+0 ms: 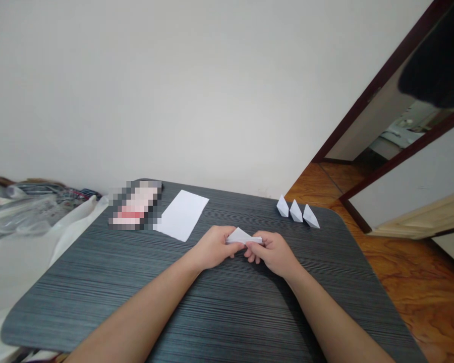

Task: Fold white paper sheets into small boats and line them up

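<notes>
Pinching a folded white paper [239,235] from both ends: left hand [213,248] on the left end, right hand [274,253] on the right. Both grips are closed on it, thumbs [235,249] along the side nearer the person, nearly meeting at mid-length; fingers tucked behind or under, partly hidden. From where I stand, key geometry: the paper sits right in the gap between the hands, long axis running left-right, roughly in line with the table's [227,312] far edge. Triangular peak points away from the person, off-center toward the left grip. Neither hand is clearly nearer; they split it about evenly. Paper is over the middle of the table, between far and near edges; can't tell if its underside touches the top. Elsewhere: three folded paper boats [295,212] in a row by the far right corner, well apart from the right hand. Blank white sheet [185,214] lies flat toward the far left corner, beyond the left hand, just beside a pixelated flat item [136,204].
</notes>
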Tool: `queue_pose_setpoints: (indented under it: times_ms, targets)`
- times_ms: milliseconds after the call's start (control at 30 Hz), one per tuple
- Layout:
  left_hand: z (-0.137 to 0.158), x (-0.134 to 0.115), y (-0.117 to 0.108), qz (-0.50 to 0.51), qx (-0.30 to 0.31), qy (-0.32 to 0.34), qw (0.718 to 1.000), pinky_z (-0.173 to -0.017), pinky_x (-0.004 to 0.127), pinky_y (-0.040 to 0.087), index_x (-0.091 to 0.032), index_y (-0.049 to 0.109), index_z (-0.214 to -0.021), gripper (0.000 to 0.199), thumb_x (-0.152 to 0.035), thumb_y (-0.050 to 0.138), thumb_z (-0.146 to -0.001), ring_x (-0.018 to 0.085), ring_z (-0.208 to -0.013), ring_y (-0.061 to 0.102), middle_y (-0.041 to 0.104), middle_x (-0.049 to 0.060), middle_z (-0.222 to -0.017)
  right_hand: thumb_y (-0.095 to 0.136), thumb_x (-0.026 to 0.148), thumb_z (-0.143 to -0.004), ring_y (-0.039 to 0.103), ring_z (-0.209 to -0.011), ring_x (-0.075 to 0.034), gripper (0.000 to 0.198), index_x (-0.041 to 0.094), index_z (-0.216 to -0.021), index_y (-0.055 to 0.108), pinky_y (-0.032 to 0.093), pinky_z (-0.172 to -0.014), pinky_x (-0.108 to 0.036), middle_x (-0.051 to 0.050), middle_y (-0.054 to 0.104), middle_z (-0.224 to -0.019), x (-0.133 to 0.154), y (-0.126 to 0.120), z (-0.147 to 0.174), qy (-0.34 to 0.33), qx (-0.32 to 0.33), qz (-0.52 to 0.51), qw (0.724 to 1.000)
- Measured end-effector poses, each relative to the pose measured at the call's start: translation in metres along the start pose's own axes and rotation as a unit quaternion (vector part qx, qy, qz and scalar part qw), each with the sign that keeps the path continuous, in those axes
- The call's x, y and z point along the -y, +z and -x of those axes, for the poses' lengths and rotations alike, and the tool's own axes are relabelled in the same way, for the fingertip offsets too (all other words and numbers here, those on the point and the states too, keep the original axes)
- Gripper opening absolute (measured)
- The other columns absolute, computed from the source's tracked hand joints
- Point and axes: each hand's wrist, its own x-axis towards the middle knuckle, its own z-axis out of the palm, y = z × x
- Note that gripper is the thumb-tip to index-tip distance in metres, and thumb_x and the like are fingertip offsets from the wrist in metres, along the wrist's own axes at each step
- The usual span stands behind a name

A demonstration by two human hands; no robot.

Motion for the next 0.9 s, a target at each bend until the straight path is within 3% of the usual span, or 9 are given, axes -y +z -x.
queue_pose_setpoints:
  times_ms: [233, 900]
  targets:
    - [-0.0007, -0.0058, -0.001, 0.062, 0.039, 0.004, 0.997, -0.056, 0.019, 0.042, -0.012, 0.063, -0.08, 0.016, -0.022, 0.051, -0.079, 0.011, -0.061, 0.057, 0.064, 0.002, -0.07, 0.054, 0.029, -0.083, 0.06, -0.052, -0.012, 0.019, 0.013, -0.074, 0.061, 0.047, -0.046, -0.022, -0.005, 0.067, -0.066, 0.0005, 0.0011, -0.0007, 0.003, 0.011, -0.012, 1.0]
    - [-0.0029, 0.0008, -0.0003, 0.077, 0.0, 0.004, 0.997, -0.058, 0.022, 0.044, -0.014, 0.062, -0.085, 0.016, -0.022, 0.05, -0.08, 0.012, -0.059, 0.059, 0.064, 0.002, -0.074, 0.056, 0.032, -0.082, 0.061, -0.05, -0.013, 0.021, 0.013, -0.074, 0.058, 0.045, -0.043, -0.021, -0.006, 0.067, -0.065, -0.0075, -0.0052, -0.0013, 0.01, -0.005, -0.064, 0.998]
